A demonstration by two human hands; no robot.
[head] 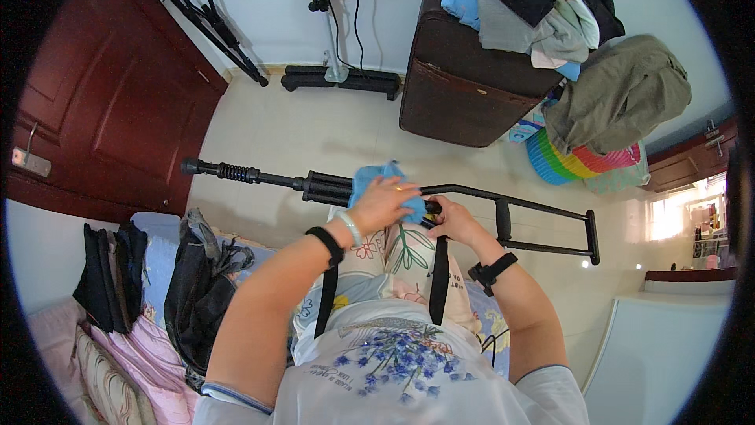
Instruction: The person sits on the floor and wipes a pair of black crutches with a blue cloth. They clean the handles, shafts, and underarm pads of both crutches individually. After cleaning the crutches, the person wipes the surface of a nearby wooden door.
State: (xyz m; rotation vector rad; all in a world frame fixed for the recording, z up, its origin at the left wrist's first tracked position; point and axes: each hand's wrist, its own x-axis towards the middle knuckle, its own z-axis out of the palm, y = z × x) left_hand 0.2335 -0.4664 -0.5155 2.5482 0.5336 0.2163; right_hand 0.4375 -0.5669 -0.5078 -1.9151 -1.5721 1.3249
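A black underarm crutch lies sideways across my lap, its spring-fitted foot pointing left and its padded top bar pointing right. My left hand presses a light blue cloth over the middle of the crutch, fingers spread across the fabric. The cloth wraps part of the frame and hides it. Just right of the cloth, my right hand grips the crutch near its handgrip end. Beneath both hands are my legs in printed trousers.
Another crutch leans on the wall by a red-brown door. A wheeled stand carries cables. Clothes lie on a brown suitcase; a rainbow basket stands beside it. Dark garments rest on the bed to my left.
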